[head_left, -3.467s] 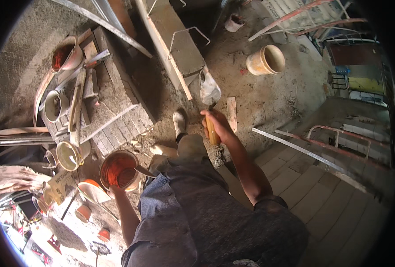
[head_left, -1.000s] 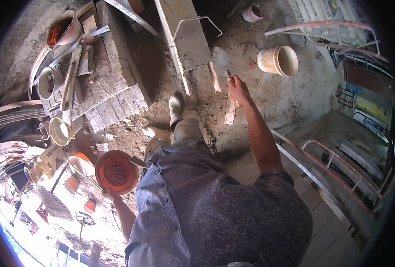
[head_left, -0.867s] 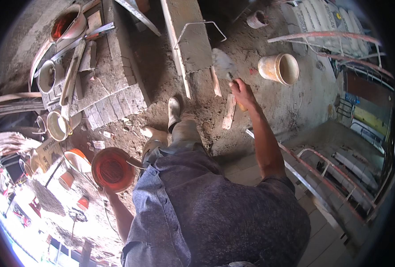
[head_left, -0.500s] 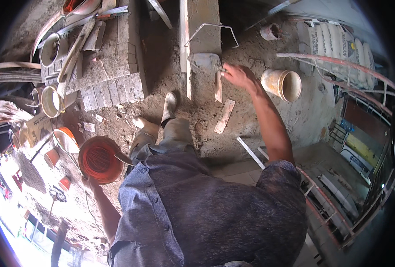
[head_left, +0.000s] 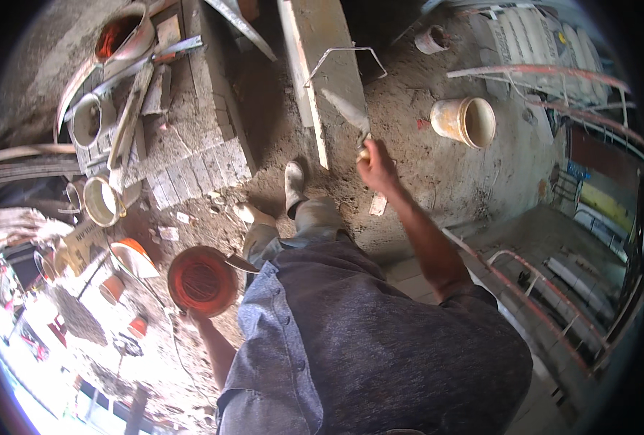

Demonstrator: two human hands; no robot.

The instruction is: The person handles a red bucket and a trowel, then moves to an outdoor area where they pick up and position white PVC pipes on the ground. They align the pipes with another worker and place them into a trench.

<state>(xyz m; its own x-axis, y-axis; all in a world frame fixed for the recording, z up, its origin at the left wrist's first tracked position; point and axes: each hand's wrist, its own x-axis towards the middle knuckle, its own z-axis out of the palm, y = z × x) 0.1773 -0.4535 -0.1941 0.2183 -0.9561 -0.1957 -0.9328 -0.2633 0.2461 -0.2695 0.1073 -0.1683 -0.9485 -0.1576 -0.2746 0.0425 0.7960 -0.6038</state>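
My right hand [head_left: 377, 167] is closed around the handle of a trowel [head_left: 345, 109]. The trowel's pointed blade lies over the near end of a grey concrete beam [head_left: 329, 29], angled up and left. A bent metal bar [head_left: 347, 49] spans the beam just beyond the blade, and a board [head_left: 322, 148] runs along its left side. At lower left, my left hand [head_left: 193, 313] grips the near rim of a round orange-red basin [head_left: 178, 296], fingers partly hidden beneath it. A greyish flat piece [head_left: 242, 263] juts from the basin's right edge.
A dirty bucket [head_left: 449, 122] lies tipped on the right, with a smaller pail [head_left: 430, 40] behind it. Stacked blocks [head_left: 213, 163] with planks stand at left, near another bucket [head_left: 103, 201]. Red metal rails [head_left: 546, 319] and stacked sacks [head_left: 543, 54] line the right side.
The trowel has swung from lying across the beam's end to pointing up-left, and my right hand has drawn back nearer. The view has shifted; my left hand still holds the basin.
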